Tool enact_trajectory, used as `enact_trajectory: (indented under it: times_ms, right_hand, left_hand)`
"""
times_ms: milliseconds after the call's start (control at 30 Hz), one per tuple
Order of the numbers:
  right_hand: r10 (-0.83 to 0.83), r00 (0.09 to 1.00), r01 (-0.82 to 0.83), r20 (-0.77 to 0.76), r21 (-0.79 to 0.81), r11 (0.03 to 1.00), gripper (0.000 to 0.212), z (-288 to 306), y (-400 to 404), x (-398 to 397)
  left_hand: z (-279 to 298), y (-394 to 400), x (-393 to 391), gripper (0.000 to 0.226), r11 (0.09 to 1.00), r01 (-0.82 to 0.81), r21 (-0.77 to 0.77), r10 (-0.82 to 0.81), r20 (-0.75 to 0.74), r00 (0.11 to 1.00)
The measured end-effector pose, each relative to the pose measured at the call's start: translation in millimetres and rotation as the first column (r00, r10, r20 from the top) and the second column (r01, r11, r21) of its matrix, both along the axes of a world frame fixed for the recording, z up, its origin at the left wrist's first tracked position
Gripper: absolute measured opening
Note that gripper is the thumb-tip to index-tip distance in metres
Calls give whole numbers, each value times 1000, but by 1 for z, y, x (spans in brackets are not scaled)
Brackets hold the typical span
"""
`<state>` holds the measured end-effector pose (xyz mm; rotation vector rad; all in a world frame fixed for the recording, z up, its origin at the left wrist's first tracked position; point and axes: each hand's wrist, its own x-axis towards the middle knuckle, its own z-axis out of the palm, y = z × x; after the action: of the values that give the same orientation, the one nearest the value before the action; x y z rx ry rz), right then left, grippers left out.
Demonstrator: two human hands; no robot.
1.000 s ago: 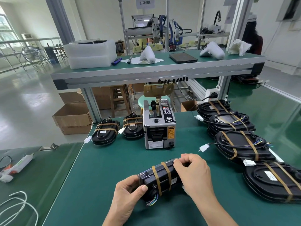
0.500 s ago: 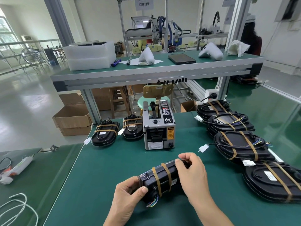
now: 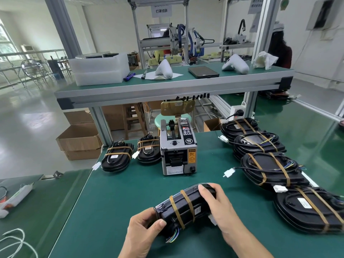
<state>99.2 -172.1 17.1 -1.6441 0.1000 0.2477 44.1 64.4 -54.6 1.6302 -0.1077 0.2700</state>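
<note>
A black plastic housing [image 3: 183, 207] bound with two brown tape bands lies tilted over the green table [image 3: 115, 202], coloured wires sticking out of its near end. My left hand [image 3: 144, 230] grips its near left end, thumb on top. My right hand [image 3: 218, 207] curls over its far right end. A grey tape dispenser machine [image 3: 177, 150] stands just behind it.
Two taped black housings [image 3: 117, 158] sit left of the dispenser. A row of larger taped housings [image 3: 271, 169] with white connectors runs down the right side. An upper shelf [image 3: 167, 86] holds foam trays and white parts. Cardboard boxes [image 3: 80, 138] stand on the floor at left.
Both hands stay on the black housing. It has turned slightly, with its far end a little higher. My right hand has slid further over that end.
</note>
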Motion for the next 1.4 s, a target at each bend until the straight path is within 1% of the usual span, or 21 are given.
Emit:
enact_trajectory:
  times_ms: [67,167,233,333,400,467,667,767,800,833,867,900,933,967,1000,1033,1067,1133,1200,1300,1400]
  right_hand:
    - [5,996,2,93,-78,997,34,9,-2,2]
    - [41,974,21,221,-269,963,34,29,-2,3]
    - [66,939,74,338,-386,919,42,44,2,2]
    - [141,841,215,522,-563,798,59,57,16,-6]
    - [205,772,309,601,-637,706,63,60,27,-12]
    - [242,731,355,638,-658,664,64,61,37,-18]
    - [380,680,350,627,-733,583,73,63,69,-38]
    - [422,725,261,545,-784,563,79,67,70,-39]
    - [423,759,174,495,-780,601,79,70,64,-35]
    - [402,787,84,467,-728,680,76,76,55,-29]
    - [351,817,20,457,-631,776,68,85,44,-20]
    - [268,855,-13,444,-498,867,57,94,34,-10]
    - [169,888,-8,427,-353,936,43,103,24,2]
    - [81,918,14,389,-236,972,27,107,16,17]
    - [19,940,44,341,-177,983,17,108,9,32]
    - [-9,955,66,296,-185,981,13,103,6,47]
    - [-10,969,67,246,-224,972,14,95,5,60]
    - [46,991,-11,126,-264,965,17,74,12,77]
    - [84,996,-76,26,-219,973,18,57,25,86]
    - [37,999,-40,-29,-125,991,16,49,45,97]
    - [-20,998,16,-58,-75,997,16,53,63,105]
  left_hand:
    - [2,-4,-1,37,999,-36,32,36,4,999]
    - [6,-9,-2,33,995,-60,80,60,1,998]
    - [8,-11,-3,42,993,-47,109,47,10,999]
    - [3,-4,-1,72,998,-33,53,33,4,999]
    - [1,1,0,76,998,-38,54,38,1,999]
    - [0,1,1,70,995,-42,86,43,-12,999]
    - [-1,-5,3,52,991,-38,129,41,-20,999]
    - [2,-8,2,47,992,-65,112,68,-22,997]
    - [3,-8,2,47,991,-78,105,81,-19,997]
    - [5,-7,2,46,991,-88,98,90,-12,996]
    - [4,-6,2,46,992,-89,95,90,-6,996]
    - [3,-5,2,45,993,-79,90,80,-8,997]
    - [2,-4,1,45,994,-64,85,65,-10,998]
    - [3,-4,1,46,995,-53,80,54,-11,998]
    - [3,-4,1,47,996,-48,76,49,-13,999]
    - [3,-4,1,47,996,-45,72,46,-14,999]
    - [5,-4,1,45,997,-40,72,41,-12,999]
    - [9,-4,0,44,997,-36,70,37,-17,999]
    - [10,-3,-1,48,998,-21,66,24,-37,999]
    - [9,0,-2,47,996,-1,88,4,-39,999]
    - [11,0,-3,48,995,1,98,1,-24,1000]
